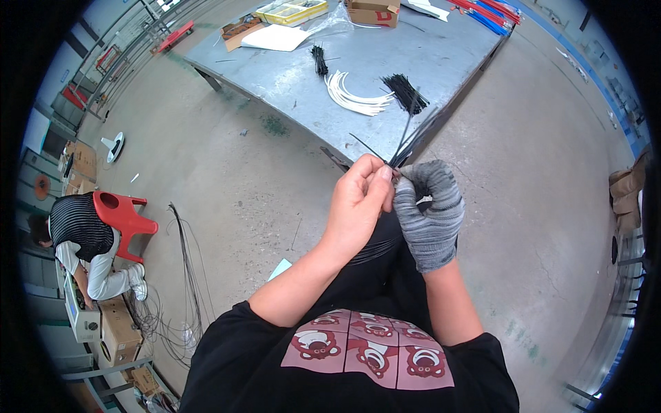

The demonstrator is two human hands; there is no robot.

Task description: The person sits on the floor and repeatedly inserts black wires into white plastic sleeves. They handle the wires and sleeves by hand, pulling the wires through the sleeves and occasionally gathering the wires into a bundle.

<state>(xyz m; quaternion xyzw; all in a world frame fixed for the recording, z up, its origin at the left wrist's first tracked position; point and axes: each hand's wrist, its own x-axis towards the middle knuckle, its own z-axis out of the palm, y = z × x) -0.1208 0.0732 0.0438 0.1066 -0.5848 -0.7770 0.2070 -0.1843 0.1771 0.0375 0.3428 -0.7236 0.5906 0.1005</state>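
My bare left hand and my right hand, in a grey knitted glove, meet over my lap at the table's near corner. Between their fingertips are thin black cable ties, fanning up and to the right, with one strand pointing up and left. The left thumb and forefinger pinch the ties. Curled gloved fingers close on them from the other side; which hand bears most of the bunch I cannot tell. Black cables lie across my lap below the hands.
The grey metal table carries white curved strips, a black bundle, a smaller black bundle, a cardboard box and red and blue tubes. Leftward, a person bends beside a red stool; loose cables trail across the floor.
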